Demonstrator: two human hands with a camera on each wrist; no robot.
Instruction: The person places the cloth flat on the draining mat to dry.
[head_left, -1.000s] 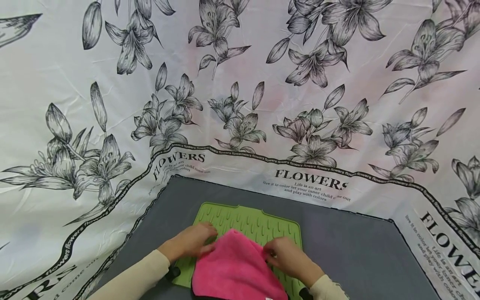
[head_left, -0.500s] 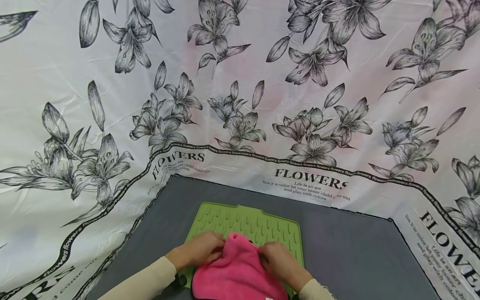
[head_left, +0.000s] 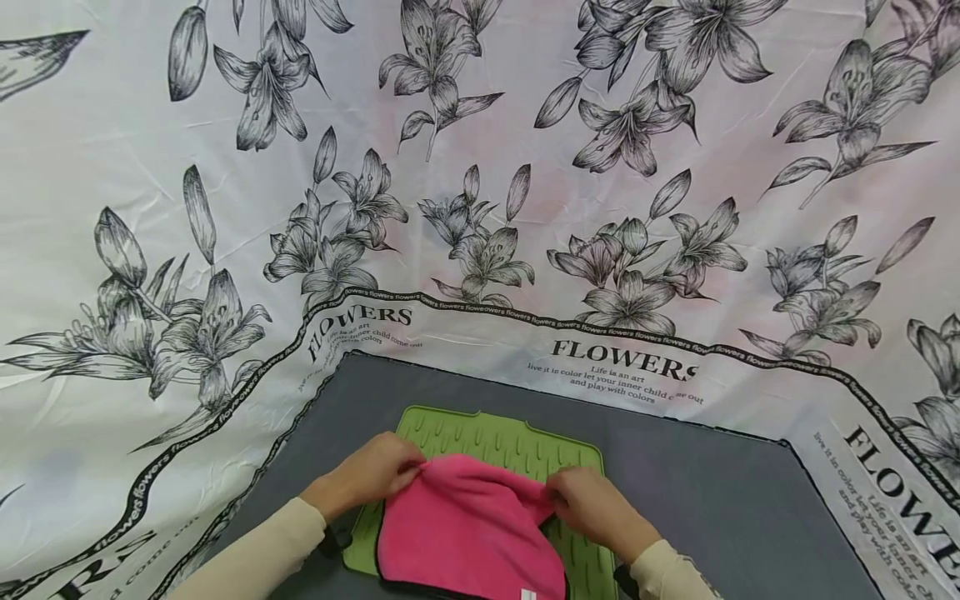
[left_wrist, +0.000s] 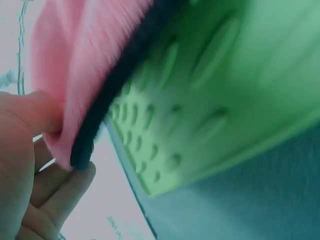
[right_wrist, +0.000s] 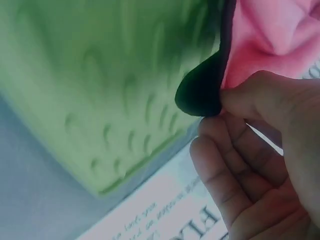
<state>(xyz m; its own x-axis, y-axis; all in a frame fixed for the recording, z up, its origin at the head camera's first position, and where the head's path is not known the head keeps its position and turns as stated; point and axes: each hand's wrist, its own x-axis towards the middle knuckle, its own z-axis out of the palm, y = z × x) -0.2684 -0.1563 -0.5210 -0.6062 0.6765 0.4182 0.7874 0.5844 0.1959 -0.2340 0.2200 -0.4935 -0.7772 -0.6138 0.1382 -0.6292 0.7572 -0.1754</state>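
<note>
A bright pink cloth with dark edging and a small white tag is stretched between the two hands over a green ridged mat. My left hand pinches its far left corner, and the left wrist view shows thumb and fingers on the pink fabric beside the dark edge. At the far right corner my right hand pinches the cloth between thumb and fingers. In the right wrist view a dark corner flap sticks out past the fingertips. The cloth's near part lies over the mat.
The mat lies on a dark grey table surface. White fabric printed with black lilies and the word FLOWERS rises behind and at both sides of the table.
The hands first closed in on the bunched cloth, then moved apart, left hand leftward and right hand rightward. The cloth's far edge is now spread wide between them.
</note>
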